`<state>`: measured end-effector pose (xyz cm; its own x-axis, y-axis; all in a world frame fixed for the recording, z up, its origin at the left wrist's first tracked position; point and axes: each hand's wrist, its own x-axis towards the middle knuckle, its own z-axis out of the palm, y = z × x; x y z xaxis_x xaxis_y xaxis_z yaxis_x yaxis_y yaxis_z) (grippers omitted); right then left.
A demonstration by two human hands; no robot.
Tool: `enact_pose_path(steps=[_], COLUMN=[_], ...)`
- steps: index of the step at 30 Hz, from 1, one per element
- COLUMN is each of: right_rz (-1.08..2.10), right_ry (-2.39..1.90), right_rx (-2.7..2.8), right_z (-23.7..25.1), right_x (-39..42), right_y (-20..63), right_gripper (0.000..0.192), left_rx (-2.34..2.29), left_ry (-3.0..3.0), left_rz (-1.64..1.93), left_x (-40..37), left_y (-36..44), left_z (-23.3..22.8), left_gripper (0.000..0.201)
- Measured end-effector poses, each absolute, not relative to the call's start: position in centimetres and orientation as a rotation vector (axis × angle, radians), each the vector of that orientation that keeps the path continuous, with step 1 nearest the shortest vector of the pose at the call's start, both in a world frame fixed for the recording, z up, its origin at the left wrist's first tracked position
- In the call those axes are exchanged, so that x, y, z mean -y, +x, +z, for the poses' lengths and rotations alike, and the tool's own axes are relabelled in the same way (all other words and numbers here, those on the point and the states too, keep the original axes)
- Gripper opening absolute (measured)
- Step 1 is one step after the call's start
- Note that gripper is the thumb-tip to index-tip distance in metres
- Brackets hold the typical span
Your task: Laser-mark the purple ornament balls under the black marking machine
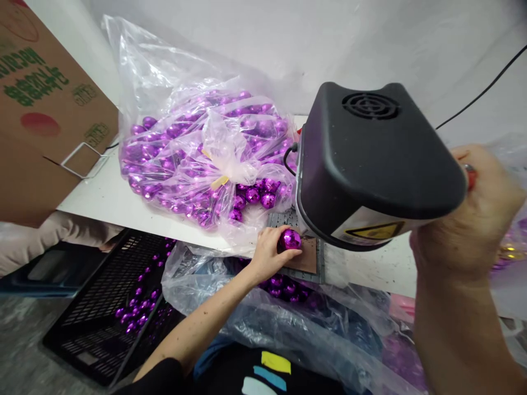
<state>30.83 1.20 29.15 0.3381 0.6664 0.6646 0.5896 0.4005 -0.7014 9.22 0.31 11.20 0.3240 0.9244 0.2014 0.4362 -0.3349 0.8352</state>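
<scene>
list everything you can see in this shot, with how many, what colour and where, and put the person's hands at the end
machine: one, black, on the white table, right of centre
ball: one, shiny purple, under the machine's front, on a brown pad
pad: one, brown, on the table edge
big bag of balls: one, clear plastic, full of purple balls, on the table to the left
table: one, white
cardboard box: one, brown with green print, far left
crate: one, black, on the floor, some purple balls in it
lower bag: one, clear, below the table edge, purple balls inside
cable: one, black, upper right
left hand: holds the ball
right hand: grips something red behind the machine
</scene>
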Motion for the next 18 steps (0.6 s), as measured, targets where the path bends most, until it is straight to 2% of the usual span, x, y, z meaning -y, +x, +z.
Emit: enact_pose_path(steps=[6, 18], right_rz=[0.068, 0.089], right_ry=[-1.268, -1.251], right_rx=[1.318, 1.331], right_z=[29.2, 28.6], right_x=[-1.2, -1.0], right_y=[30.8, 31.4], right_gripper=[0.036, 0.027], left_rx=[-1.132, -0.992], left_ry=[2.150, 2.054], left_rz=[0.896, 0.800], left_x=[-0.5, -0.8], left_y=[10.4, 10.5], left_z=[11.0, 10.0], left_gripper=[0.043, 0.040])
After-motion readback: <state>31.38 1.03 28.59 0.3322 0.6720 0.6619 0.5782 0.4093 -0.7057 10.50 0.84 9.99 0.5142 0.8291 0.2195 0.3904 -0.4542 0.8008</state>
